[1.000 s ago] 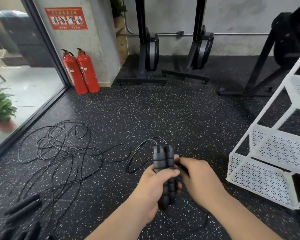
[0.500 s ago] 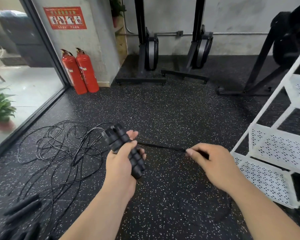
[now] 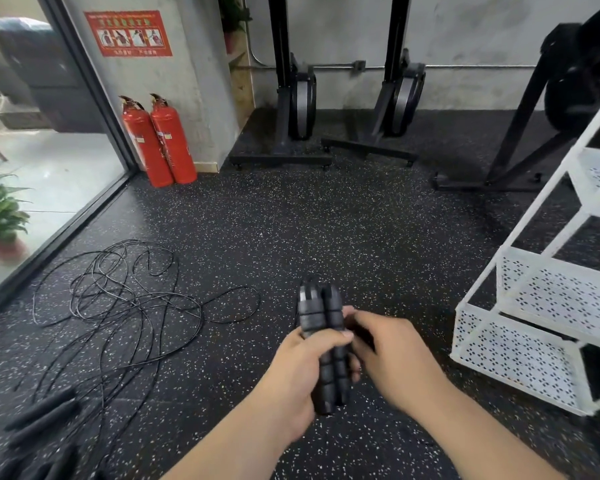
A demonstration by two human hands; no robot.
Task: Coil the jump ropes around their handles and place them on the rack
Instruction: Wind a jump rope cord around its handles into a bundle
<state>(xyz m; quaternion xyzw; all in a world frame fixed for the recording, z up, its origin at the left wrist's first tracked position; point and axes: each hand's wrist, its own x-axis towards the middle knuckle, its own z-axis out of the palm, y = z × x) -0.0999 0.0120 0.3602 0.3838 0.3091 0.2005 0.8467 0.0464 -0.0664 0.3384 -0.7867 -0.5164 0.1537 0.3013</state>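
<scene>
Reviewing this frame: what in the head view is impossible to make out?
All in the head view:
1. The rope at the paired handles is hidden by the left hand and right hand. Turns wound, and whether the right hand pinches it, are unclear.
2. The white rack is cut off by the right edge.
3. The loose handles are blurred and cut off at the bottom left.
4. The tangled ropes overlap, so their count is unclear.

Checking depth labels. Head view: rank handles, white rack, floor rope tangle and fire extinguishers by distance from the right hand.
1. Handles, just left of the right hand.
2. White rack, on the right.
3. Rope tangle, on the floor to the left.
4. Fire extinguishers, far back left.
</scene>
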